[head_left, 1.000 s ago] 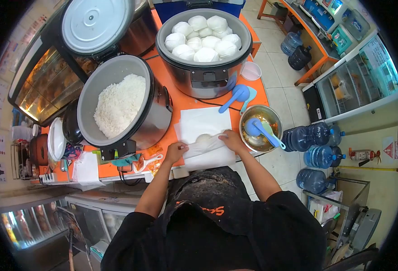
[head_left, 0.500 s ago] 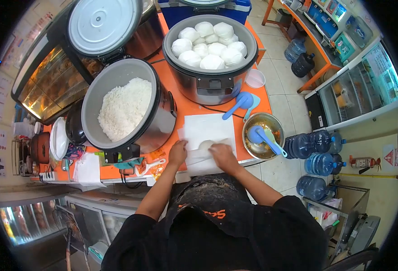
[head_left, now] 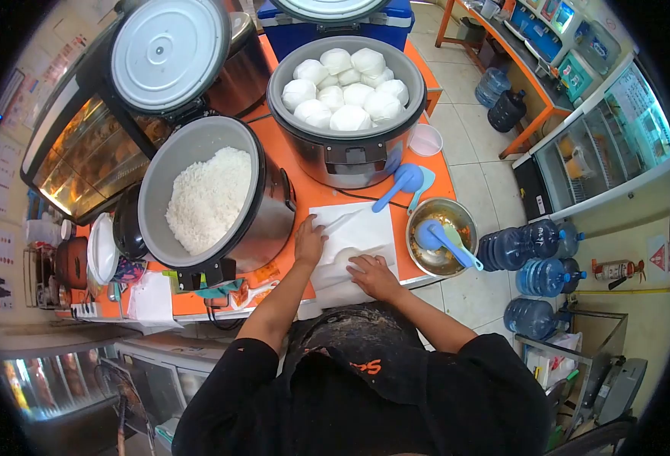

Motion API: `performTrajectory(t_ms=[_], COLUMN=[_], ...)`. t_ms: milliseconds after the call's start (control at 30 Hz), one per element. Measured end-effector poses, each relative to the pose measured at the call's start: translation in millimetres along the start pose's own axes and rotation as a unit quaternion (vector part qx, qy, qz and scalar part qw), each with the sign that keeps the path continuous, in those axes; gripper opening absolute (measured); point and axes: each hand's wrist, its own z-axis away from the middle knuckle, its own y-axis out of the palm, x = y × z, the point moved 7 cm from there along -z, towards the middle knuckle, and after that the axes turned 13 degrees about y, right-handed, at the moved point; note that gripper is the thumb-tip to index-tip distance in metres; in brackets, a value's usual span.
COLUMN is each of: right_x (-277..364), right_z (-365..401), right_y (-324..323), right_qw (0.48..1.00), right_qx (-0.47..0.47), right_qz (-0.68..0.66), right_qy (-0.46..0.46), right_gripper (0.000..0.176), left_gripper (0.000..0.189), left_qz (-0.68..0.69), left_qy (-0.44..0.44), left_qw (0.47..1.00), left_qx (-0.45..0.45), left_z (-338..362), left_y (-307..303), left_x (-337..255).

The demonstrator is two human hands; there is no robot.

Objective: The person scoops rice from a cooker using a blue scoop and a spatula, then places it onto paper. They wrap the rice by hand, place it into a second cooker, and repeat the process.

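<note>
Sheets of white wrapping paper [head_left: 377,228] lie at the table's front edge. On them is a pale rounded mound [head_left: 346,256], apparently rice, partly covered by paper. My left hand [head_left: 310,242] is at the sheets' left side, its fingers closed on the paper edge, where a raised crease runs off to the right. At the lower right of the mound, my right hand [head_left: 374,276] rests on the paper with its fingers spread.
An open cooker [head_left: 255,220] of white rice stands left. Behind the paper, another cooker [head_left: 335,156] holds several white wrapped bundles [head_left: 350,118]. To the right are a metal bowl [head_left: 420,258] with blue scoops [head_left: 430,235], another blue scoop [head_left: 407,178] and a pink cup [head_left: 426,140].
My left hand has moved up along the paper's left side, and a crease now shows there. My right hand has shifted slightly down, its fingers spread. The view has tilted a little.
</note>
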Motion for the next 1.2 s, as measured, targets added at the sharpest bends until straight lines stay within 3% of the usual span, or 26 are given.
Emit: performTrajectory(t_ms=[200, 400, 567, 733, 833, 933, 1033, 1200], right_x=[-21, -64, -82, -62, -55, -45, -42, -51], right_z=[-20, -100, -145, -146, -137, -127, -114, -89], right_y=[-18, -16, 15, 1, -6, -17, -22, -30], right_qw=[0.998, 0.996, 0.998, 0.998, 0.997, 0.997, 0.996, 0.993], right_qx=[-0.041, -0.050, 0.050, 0.041, 0.025, 0.033, 0.019, 0.041], right_qz=[-0.043, -0.051, -0.033, 0.039, 0.056, 0.047, 0.042, 0.076], right_qy=[0.019, 0.061, 0.034, -0.015, -0.041, -0.052, -0.072, -0.079], right_gripper=[0.038, 0.044, 0.038, 0.023, 0.015, 0.012, 0.013, 0.017], left_gripper=[0.029, 0.031, 0.033, 0.035, 0.033, 0.027, 0.022, 0.017], left_qz=[0.096, 0.151, 0.180, 0.133, 0.086, 0.064, 0.049, 0.148], left_qy=[0.015, -0.005, 0.015, 0.006, 0.063, 0.103, 0.157, 0.142], left_qw=[0.995, 0.988, 0.982, 0.991, 0.993, 0.993, 0.986, 0.978], left_qx=[-0.018, -0.031, -0.055, -0.033, -0.049, -0.009, 0.028, 0.024], left_z=[-10, -8, -3, 1, 1, 0, 3, 21], left_y=[-29, -29, -11, -23, -51, -80, -65, -58], left_x=[-8, 0, 17, 10, -13, -48, -39, -40])
